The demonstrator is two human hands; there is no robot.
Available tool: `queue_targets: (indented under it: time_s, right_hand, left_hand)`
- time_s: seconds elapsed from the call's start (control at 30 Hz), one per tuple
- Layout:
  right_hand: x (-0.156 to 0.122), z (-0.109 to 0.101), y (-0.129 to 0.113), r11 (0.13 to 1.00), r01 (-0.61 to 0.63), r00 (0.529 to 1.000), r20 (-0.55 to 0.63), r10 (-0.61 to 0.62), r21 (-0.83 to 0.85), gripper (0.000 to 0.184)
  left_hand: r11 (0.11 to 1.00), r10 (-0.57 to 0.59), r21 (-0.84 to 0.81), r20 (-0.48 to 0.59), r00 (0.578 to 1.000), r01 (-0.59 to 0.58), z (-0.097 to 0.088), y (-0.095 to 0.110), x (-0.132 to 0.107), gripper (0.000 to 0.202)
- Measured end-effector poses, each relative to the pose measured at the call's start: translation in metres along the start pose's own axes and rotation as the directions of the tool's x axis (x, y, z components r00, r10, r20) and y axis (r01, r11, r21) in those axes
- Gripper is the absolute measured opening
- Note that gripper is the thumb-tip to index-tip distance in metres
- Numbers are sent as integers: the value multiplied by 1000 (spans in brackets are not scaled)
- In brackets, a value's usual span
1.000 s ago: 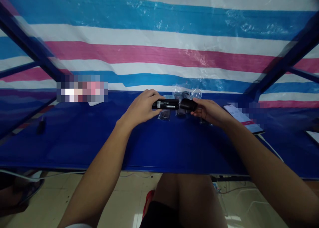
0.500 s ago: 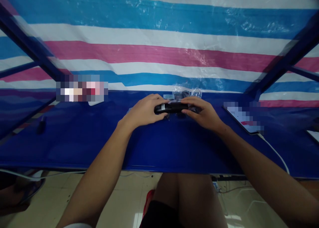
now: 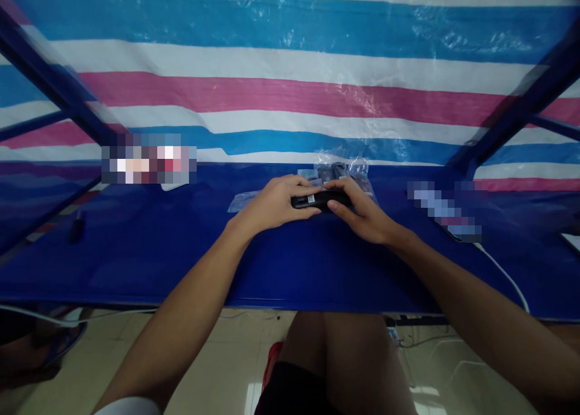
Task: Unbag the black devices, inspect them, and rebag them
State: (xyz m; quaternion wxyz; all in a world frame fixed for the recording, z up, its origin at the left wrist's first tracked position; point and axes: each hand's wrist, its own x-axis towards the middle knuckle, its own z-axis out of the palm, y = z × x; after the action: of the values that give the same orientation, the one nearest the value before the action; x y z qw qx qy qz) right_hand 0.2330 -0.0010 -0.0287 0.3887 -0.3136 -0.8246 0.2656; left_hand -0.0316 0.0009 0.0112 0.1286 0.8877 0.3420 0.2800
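Grips a black device (image 3: 323,199) from opposite ends with left hand (image 3: 277,201) and right hand (image 3: 365,214), likely to steady it

1. Before me hangs a plastic tarpaulin (image 3: 290,92) striped blue, white and pink, its creases shining.
2. Dark blue frame bars (image 3: 510,116) slant up at my left and my right.
3. I sit at a long blue tabletop (image 3: 312,264).
4. Below me, beige floor tiles (image 3: 217,354) catch pale patches of light (image 3: 252,397).
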Motion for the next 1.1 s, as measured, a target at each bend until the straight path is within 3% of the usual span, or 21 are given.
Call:
queue_targets:
  time_s: [0.17, 0.3, 0.37, 0.43, 0.5, 0.57, 0.63, 0.77, 0.93, 1.0, 1.1]
  right_hand:
    - [0, 2, 0, 999, -39, 999, 10, 39, 31, 51]
    - [5, -5, -9, 975, -176, 984, 31, 174, 133, 40]
    - [7, -11, -13, 927, -283, 959, 82, 271, 248, 36]
    - [9, -18, -14, 844, -361, 930, 88, 357, 397, 43]
    - [11, -25, -11, 764, -381, 898, 11, 441, 521, 55]
    - [13, -31, -5, 736, -349, 856, -121, 502, 580, 62]
    - [15, -34, 1, 753, -304, 819, -244, 520, 584, 69]
    - [17, -33, 10, 801, -274, 801, -335, 497, 533, 106]
    - [15, -28, 15, 780, -261, 763, -373, 528, 569, 153]
    - [14, -28, 19, 768, -271, 758, -364, 542, 580, 156]
    - [14, -29, 24, 760, -287, 754, -352, 555, 584, 141]
  left_hand:
    - [997, 33, 64, 38, 999, -36, 1, 0, 1, 38]
    - [988, 90, 122, 54, 994, -96, 6, 6, 4, 39]
    - [974, 149, 165, 54, 987, -156, 9, 11, 8, 39]
    - [960, 190, 210, -4, 982, -185, 10, 12, 11, 41]
    - [963, 155, 243, -149, 977, -116, 8, 7, 14, 49]
    - [972, 35, 232, -301, 953, 38, 7, -3, 14, 62]
    - [966, -115, 181, -345, 931, 187, 7, -18, 11, 74]
    - [945, -286, 119, -141, 948, 303, 13, -39, 7, 79]
    - [957, -279, 85, 2, 960, 278, 14, -38, 9, 80]
    - [959, -278, 62, 27, 960, 276, 12, -36, 10, 74]
    - [958, -283, 60, 14, 959, 282, 10, -37, 9, 71]
